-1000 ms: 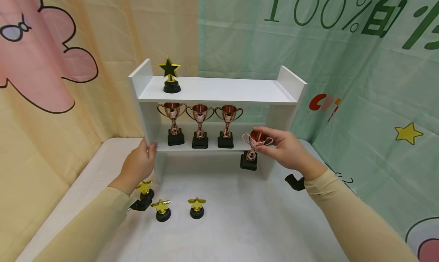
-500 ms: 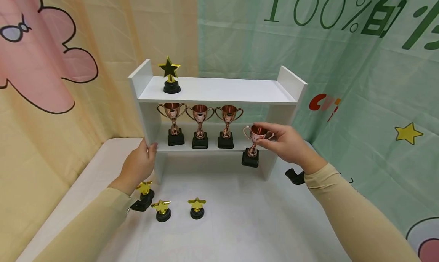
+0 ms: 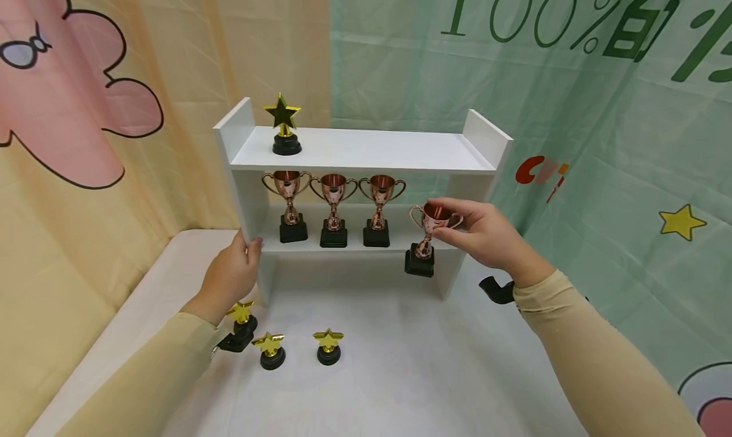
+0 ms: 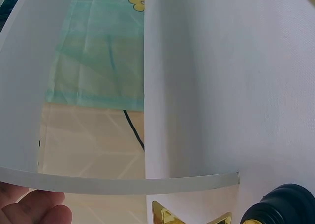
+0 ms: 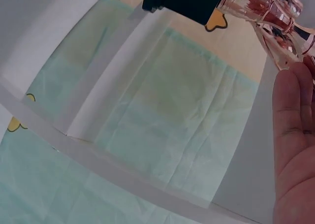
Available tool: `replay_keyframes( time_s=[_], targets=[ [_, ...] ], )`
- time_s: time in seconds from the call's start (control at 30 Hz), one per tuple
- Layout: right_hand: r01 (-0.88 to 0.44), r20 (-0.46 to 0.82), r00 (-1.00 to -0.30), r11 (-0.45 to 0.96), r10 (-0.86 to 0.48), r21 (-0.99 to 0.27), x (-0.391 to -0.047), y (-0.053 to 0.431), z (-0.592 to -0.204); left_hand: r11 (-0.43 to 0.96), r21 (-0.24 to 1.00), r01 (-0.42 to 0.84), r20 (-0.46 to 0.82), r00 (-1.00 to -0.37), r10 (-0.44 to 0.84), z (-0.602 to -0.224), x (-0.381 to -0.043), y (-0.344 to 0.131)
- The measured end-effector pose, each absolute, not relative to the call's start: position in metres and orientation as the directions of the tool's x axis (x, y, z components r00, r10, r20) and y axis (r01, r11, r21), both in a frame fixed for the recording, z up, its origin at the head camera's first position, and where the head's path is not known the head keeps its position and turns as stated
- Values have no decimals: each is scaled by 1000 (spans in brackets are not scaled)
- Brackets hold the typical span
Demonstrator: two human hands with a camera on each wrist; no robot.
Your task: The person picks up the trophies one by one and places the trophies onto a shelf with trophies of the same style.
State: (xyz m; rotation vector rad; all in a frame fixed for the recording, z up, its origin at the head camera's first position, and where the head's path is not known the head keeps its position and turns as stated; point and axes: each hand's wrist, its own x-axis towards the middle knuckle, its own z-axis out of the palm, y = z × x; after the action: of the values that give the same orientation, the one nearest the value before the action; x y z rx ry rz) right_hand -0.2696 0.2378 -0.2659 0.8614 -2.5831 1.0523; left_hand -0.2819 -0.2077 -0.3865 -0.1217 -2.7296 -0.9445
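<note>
My right hand [image 3: 486, 237] pinches a small copper trophy cup [image 3: 424, 253] by its bowl, thumb in front and fingers behind. The cup leans slightly, its black square base overlapping the front edge of the middle board at the right end of the white shelf [image 3: 354, 150]. In the right wrist view the cup's base [image 5: 184, 3] shows at the top. Three matching copper trophy cups [image 3: 333, 202] stand in a row on that middle board. My left hand [image 3: 231, 268] grips the front edge of the shelf's left side panel, and its fingertips [image 4: 42, 207] show in the left wrist view.
A gold star trophy [image 3: 286, 141] stands on the top board at left. On the white table [image 3: 412, 373] are several more star trophies [image 3: 328, 348], one partly behind my left wrist. Printed curtains [image 3: 400, 56] hang behind and at both sides.
My right hand has raised the trophy cup a little and shifted it slightly right, toward the middle board's edge. The left hand stays in place on the side panel.
</note>
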Motion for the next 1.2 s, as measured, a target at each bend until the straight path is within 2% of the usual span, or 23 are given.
replay_keyframes(
  time_s=[0.6,1.2],
  targets=[
    [-536,353,-844,614,-404,-579,-296,239,-258,784,602,149,246,-969,-5,-387,-282,-209],
    [-484,315,-875,651,-368,-585,-307,236,-254,782,604,154,248,-969,-1,-384,-279,-207]
  ],
)
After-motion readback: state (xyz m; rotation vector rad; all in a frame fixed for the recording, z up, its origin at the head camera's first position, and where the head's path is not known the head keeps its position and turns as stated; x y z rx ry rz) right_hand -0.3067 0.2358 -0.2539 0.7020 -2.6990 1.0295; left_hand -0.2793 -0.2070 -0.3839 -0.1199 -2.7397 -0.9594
